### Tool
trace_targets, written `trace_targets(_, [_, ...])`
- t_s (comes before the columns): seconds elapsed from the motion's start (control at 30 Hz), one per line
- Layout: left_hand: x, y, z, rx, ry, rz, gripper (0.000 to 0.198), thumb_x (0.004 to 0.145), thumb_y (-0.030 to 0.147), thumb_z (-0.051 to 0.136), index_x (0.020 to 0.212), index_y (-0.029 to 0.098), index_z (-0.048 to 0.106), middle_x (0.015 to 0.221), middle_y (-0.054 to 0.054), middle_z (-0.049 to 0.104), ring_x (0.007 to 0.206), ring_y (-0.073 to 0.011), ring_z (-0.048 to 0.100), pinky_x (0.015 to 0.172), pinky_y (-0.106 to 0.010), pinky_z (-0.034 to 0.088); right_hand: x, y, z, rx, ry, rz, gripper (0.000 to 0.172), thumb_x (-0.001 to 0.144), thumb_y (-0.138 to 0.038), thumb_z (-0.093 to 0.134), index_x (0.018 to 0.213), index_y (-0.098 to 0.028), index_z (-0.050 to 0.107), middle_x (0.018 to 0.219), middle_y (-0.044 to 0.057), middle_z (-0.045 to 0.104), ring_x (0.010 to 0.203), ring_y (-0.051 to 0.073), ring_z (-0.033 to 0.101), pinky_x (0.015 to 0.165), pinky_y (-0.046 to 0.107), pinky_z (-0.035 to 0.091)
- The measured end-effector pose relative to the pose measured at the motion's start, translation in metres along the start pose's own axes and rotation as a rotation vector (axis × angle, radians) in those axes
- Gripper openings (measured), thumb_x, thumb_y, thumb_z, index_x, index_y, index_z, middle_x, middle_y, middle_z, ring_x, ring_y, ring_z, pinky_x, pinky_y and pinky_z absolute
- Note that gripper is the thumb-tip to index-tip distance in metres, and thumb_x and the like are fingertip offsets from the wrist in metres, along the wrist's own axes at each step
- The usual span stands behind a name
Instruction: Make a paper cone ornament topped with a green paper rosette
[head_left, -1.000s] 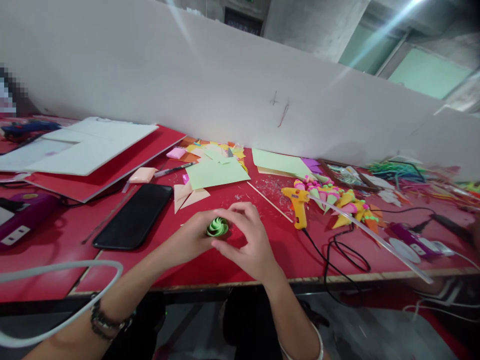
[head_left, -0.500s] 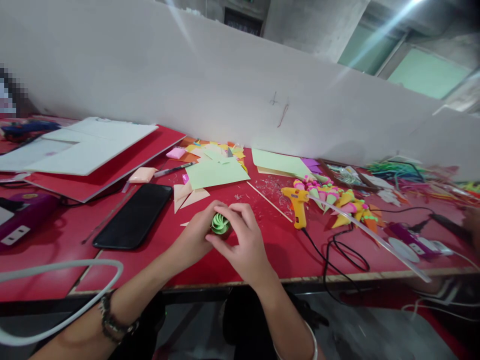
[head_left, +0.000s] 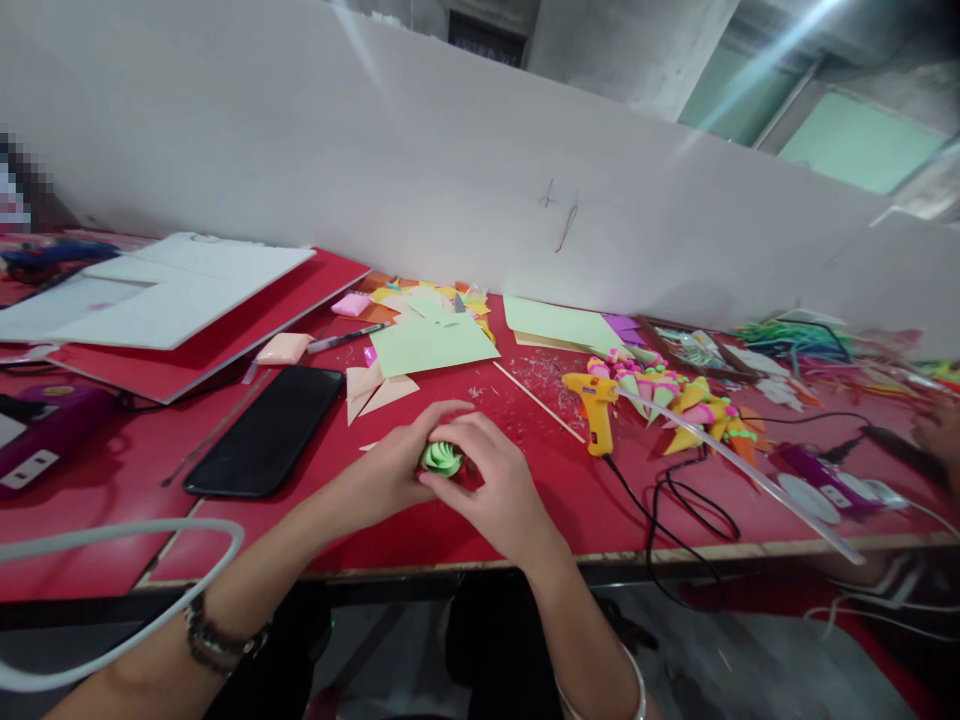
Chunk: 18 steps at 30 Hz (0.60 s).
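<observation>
Between my two hands, low over the red table (head_left: 300,540), sits a small green swirled piece (head_left: 442,458) with ridges like piped frosting. My left hand (head_left: 397,462) is closed around its left side. From the right, my right hand (head_left: 491,485) curls over it, thumb at the near edge and fingers at the far edge. Fingers hide the lower part of the piece. Light green paper (head_left: 427,345) and peach paper triangles (head_left: 375,388) lie just beyond my hands. A thin wooden stick (head_left: 538,402) rests to the right of them.
A black phone (head_left: 266,432) lies on the left. On the right are a yellow glue gun (head_left: 598,410) with a long clear glue stick (head_left: 735,465), its black cord, and several small paper cones (head_left: 690,415). White boards (head_left: 187,290) stand left; another person's hand (head_left: 937,435) shows far right.
Both hands have shifted slightly, and the green swirled piece has tilted so that its ridges show more from the side. The other person's hand at far right has come further into view.
</observation>
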<state>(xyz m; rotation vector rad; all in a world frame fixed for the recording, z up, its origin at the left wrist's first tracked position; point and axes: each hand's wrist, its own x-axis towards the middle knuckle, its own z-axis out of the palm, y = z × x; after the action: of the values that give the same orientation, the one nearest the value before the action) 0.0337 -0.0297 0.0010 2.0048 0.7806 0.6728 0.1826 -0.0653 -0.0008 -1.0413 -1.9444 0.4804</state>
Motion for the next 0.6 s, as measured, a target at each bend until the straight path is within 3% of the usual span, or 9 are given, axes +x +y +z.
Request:
trace_targets(0.17, [-0.001,0.003,-0.010,-0.028,-0.075,0.021,0.047,0.076,0.017,0.053,0.120,0.024,0.039,0.108,-0.004,0.055,0.092,-0.0168,0.055,0.073,-0.024,0.045,0.002,0.000,-0.001,0.078,0.040,-0.051,0.017,0.078,-0.021,0.055,0.095,-0.022,0.055,0.094,0.004,0.057,0.095,0.015,0.053,0.082,0.026,0.044])
trace_targets(0.3, [-0.003,0.000,-0.017,-0.023,-0.077,0.008,0.051,0.077,0.019,0.054,0.124,0.025,0.035,0.119,-0.005,0.049,0.104,-0.0192,0.049,0.083,-0.027,0.043,0.001,-0.001,-0.003,0.135,0.074,0.035,0.017,0.076,-0.023,0.057,0.093,-0.020,0.054,0.089,0.003,0.057,0.082,0.014,0.055,0.071,0.024,0.046])
trace_targets(0.43, [-0.003,-0.002,-0.021,-0.116,-0.102,0.004,0.046,0.081,0.027,0.053,0.124,0.025,0.036,0.119,-0.006,0.049,0.103,-0.0191,0.050,0.079,-0.026,0.044,0.000,-0.002,-0.004,0.215,0.108,0.140,0.021,0.074,-0.024,0.059,0.094,-0.021,0.053,0.089,0.002,0.057,0.079,0.014,0.056,0.069,0.024,0.047])
trace_targets(0.6, [-0.001,-0.001,-0.020,-0.233,-0.039,-0.003,0.034,0.082,0.029,0.052,0.114,0.021,0.044,0.095,-0.003,0.057,0.081,-0.0134,0.054,0.068,-0.022,0.043,0.000,0.001,-0.002,0.335,0.175,0.195,0.019,0.075,-0.024,0.058,0.094,-0.022,0.052,0.090,0.002,0.056,0.080,0.014,0.057,0.064,0.022,0.048])
